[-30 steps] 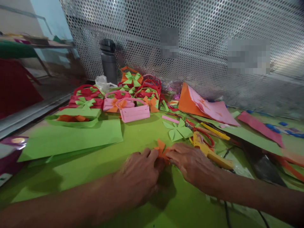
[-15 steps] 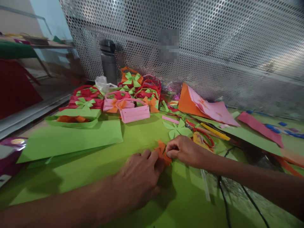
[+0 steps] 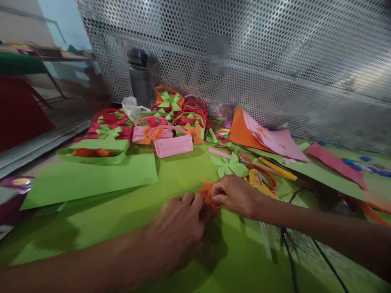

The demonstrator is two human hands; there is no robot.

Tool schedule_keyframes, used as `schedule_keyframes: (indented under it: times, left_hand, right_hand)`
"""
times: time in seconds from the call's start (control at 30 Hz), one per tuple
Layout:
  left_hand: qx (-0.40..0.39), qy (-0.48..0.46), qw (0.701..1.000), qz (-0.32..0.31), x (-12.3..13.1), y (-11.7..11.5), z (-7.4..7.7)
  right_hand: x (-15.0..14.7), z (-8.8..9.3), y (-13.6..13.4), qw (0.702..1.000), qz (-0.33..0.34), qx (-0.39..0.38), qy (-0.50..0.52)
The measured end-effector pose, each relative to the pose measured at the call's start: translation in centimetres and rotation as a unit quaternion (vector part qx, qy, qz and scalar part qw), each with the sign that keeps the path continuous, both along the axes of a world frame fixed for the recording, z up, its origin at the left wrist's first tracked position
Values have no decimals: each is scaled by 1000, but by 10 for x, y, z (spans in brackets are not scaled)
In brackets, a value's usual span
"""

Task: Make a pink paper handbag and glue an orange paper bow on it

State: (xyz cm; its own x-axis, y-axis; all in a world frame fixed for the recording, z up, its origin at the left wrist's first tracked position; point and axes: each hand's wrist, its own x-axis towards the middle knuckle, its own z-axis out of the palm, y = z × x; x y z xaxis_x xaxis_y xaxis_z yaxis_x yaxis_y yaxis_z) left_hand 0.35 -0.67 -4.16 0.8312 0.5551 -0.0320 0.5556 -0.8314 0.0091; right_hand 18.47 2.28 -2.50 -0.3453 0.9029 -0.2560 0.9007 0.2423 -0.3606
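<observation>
An orange paper flower [image 3: 207, 189] lies on the green table surface between my two hands, partly covered by their fingers. My left hand [image 3: 180, 221] reaches in from the left, its fingers curled down onto the flower's left edge. From the right, my right hand [image 3: 233, 195] pinches a petal of it between thumb and forefinger. Just beyond my right hand lies a light green paper flower [image 3: 228, 166] with spread petals. A pink paper bag [image 3: 174, 146] with a handle stands farther back, its front plain.
Several paper bags with bows, among them a red one [image 3: 122, 133], crowd the back left near a grey bottle [image 3: 139, 79]. Green sheets [image 3: 91, 179] lie left. Red-handled scissors [image 3: 270, 179], a yellow glue gun [image 3: 258, 183] and black cable [image 3: 290, 252] lie right. A perforated metal panel [image 3: 275, 49] rises behind.
My right hand has shifted slightly left, closer over the orange flower. My left hand stays about where it was.
</observation>
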Motion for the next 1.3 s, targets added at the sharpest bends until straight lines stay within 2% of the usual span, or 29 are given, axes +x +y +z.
schedule_keyframes:
  times: [0.5,0.73,0.97,1.3]
  left_hand:
    - [-23,9,1000,-15,1,0,2]
    - [-3,1,1000,-8,2,1,-4]
    - [-33,0,999,6,2,3,1]
    - [-59,-3,998,3,3,6,7]
  right_hand:
    - [-6,5,-1,997,23,24,-69]
    - [-8,3,-1,992,39,53,-112]
    - [-9,4,-2,987,58,75,-127]
    - [-7,14,1,991,62,48,-111]
